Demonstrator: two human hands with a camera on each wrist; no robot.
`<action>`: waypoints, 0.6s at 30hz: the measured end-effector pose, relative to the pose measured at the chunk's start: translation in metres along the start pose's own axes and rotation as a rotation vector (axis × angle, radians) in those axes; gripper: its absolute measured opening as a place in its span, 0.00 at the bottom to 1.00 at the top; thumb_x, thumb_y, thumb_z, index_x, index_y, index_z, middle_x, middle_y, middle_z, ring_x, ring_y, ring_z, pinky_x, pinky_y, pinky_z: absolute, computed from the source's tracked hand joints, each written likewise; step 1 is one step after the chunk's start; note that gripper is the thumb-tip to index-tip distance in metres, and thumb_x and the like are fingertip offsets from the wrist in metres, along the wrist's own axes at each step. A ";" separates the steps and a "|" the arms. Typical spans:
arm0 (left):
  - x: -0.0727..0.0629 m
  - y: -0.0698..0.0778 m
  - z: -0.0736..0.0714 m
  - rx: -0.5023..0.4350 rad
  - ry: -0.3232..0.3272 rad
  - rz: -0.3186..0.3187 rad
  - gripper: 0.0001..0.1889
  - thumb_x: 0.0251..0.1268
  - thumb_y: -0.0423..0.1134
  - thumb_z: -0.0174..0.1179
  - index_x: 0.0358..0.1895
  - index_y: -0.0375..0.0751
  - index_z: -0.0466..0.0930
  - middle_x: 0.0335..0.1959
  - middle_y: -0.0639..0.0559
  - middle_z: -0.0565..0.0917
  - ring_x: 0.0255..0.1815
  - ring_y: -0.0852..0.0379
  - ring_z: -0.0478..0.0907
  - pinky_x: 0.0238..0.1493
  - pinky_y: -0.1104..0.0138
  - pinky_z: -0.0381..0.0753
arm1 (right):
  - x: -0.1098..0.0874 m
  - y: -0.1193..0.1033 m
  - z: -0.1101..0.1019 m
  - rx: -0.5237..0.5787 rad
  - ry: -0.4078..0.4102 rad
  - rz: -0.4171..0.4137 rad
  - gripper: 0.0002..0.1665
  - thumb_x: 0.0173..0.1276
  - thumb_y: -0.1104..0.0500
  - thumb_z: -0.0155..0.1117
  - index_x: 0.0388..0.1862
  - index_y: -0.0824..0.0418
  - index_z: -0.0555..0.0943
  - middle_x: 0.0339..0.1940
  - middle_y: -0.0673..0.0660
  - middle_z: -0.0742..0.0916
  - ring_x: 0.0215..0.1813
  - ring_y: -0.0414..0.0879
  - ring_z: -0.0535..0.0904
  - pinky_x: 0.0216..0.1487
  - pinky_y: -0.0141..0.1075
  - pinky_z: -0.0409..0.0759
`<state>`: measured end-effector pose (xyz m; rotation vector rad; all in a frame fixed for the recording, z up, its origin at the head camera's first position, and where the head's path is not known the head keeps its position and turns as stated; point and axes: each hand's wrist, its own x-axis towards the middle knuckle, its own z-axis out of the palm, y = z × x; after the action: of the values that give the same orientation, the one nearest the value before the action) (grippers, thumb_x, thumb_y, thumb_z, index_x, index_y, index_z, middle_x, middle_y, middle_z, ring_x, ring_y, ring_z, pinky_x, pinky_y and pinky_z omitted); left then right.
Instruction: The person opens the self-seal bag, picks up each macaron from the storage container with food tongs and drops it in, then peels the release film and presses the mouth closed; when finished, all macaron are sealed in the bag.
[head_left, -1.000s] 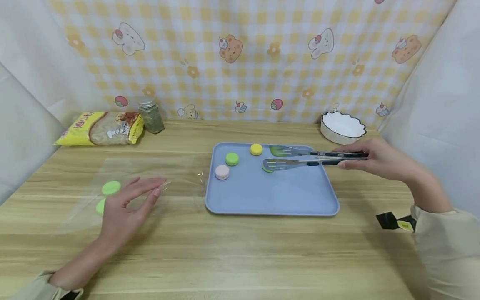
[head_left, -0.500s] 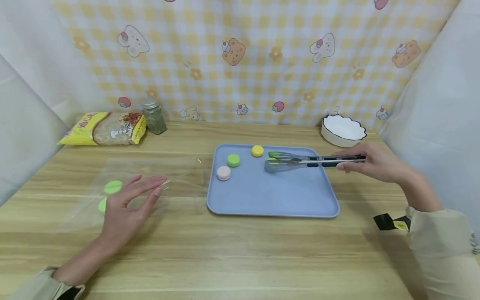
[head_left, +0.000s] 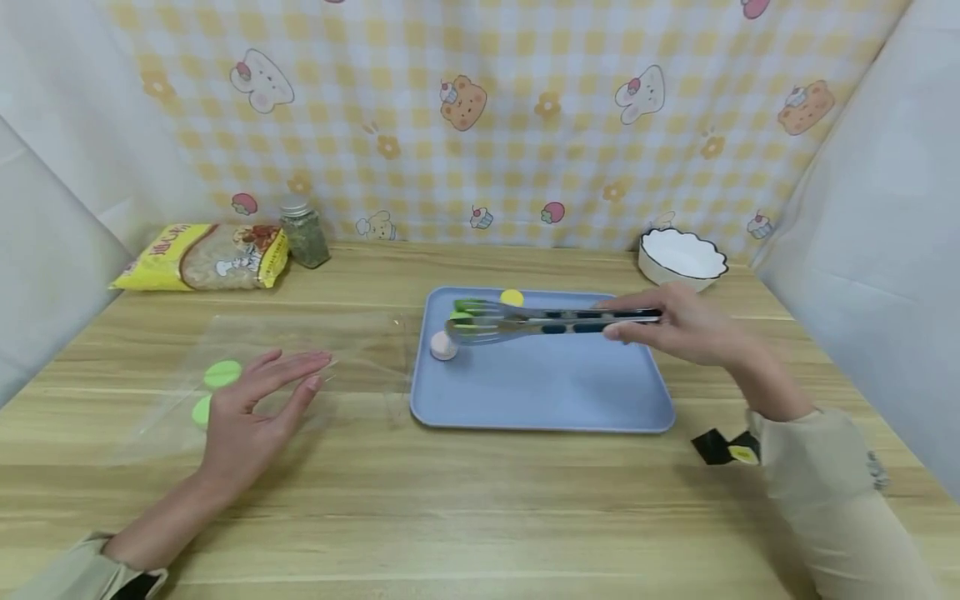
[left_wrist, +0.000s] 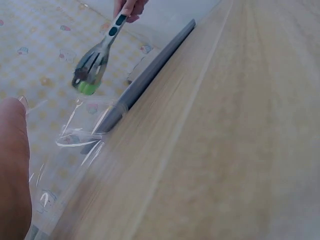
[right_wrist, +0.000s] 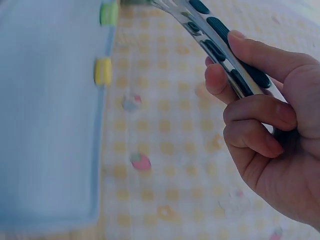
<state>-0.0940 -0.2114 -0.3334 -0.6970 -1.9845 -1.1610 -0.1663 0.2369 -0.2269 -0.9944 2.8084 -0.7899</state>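
Head: the right hand (head_left: 678, 321), holding slotted metal tongs (head_left: 525, 320), is sweeping toward nine o'clock across the smooth blue tray (head_left: 540, 392); the left hand (head_left: 251, 408) is pinching a filmy, glinting bag (head_left: 363, 354). Left wrist: at ten o'clock the tongs are carrying a round green macaron (left_wrist: 86, 88) — bringing it nearer the bag. Right wrist: the hand is curling round dark-padded grips (right_wrist: 218, 31).

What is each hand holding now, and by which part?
The right hand holds the silver metal tongs by their dark-padded handle end; the left hand pinches the clear plastic bag by its upper layer.
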 end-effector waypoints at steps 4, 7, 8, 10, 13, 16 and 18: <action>0.000 -0.001 0.000 0.005 0.009 0.004 0.11 0.52 0.26 0.66 0.41 0.32 0.84 0.41 0.41 0.84 0.47 0.61 0.80 0.62 0.61 0.65 | 0.022 -0.016 0.023 0.076 -0.082 -0.054 0.20 0.65 0.52 0.63 0.55 0.56 0.80 0.30 0.49 0.86 0.17 0.37 0.67 0.19 0.32 0.67; 0.001 -0.001 0.001 0.008 0.015 0.008 0.11 0.52 0.26 0.66 0.41 0.32 0.84 0.41 0.41 0.84 0.47 0.62 0.80 0.62 0.61 0.65 | 0.035 -0.028 0.037 0.102 -0.112 -0.081 0.20 0.65 0.50 0.63 0.55 0.55 0.80 0.29 0.49 0.86 0.18 0.39 0.67 0.20 0.33 0.67; 0.001 -0.001 0.001 0.007 0.016 0.008 0.11 0.52 0.26 0.66 0.42 0.32 0.84 0.41 0.41 0.84 0.47 0.62 0.80 0.62 0.61 0.65 | 0.039 -0.032 0.041 0.106 -0.114 -0.098 0.20 0.65 0.50 0.63 0.54 0.55 0.80 0.28 0.48 0.85 0.19 0.39 0.68 0.21 0.33 0.67; 0.002 0.000 0.002 0.009 0.013 0.008 0.12 0.53 0.26 0.65 0.42 0.32 0.84 0.42 0.41 0.84 0.47 0.62 0.79 0.62 0.61 0.65 | 0.045 -0.037 0.047 0.100 -0.105 -0.137 0.20 0.64 0.50 0.63 0.53 0.55 0.81 0.26 0.47 0.84 0.19 0.39 0.68 0.22 0.33 0.67; 0.002 0.001 0.002 0.010 0.018 0.017 0.11 0.54 0.27 0.65 0.42 0.31 0.84 0.41 0.40 0.84 0.47 0.62 0.80 0.62 0.61 0.65 | 0.054 -0.043 0.058 0.101 -0.097 -0.188 0.20 0.64 0.51 0.63 0.52 0.56 0.82 0.25 0.48 0.83 0.19 0.38 0.66 0.22 0.32 0.67; 0.000 0.003 0.002 0.009 0.029 0.030 0.10 0.55 0.28 0.64 0.42 0.30 0.83 0.41 0.39 0.84 0.47 0.62 0.80 0.61 0.62 0.65 | 0.062 -0.047 0.071 0.100 -0.078 -0.224 0.20 0.64 0.51 0.63 0.53 0.57 0.81 0.22 0.50 0.82 0.17 0.37 0.65 0.22 0.31 0.66; 0.000 0.003 0.002 0.005 0.035 0.037 0.10 0.56 0.29 0.64 0.41 0.29 0.83 0.40 0.39 0.84 0.47 0.61 0.80 0.61 0.62 0.65 | 0.067 -0.049 0.081 0.107 -0.051 -0.240 0.20 0.64 0.52 0.63 0.53 0.58 0.81 0.20 0.50 0.82 0.15 0.36 0.63 0.21 0.31 0.66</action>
<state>-0.0923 -0.2082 -0.3326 -0.7035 -1.9372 -1.1384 -0.1734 0.1278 -0.2661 -1.3286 2.6051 -0.9134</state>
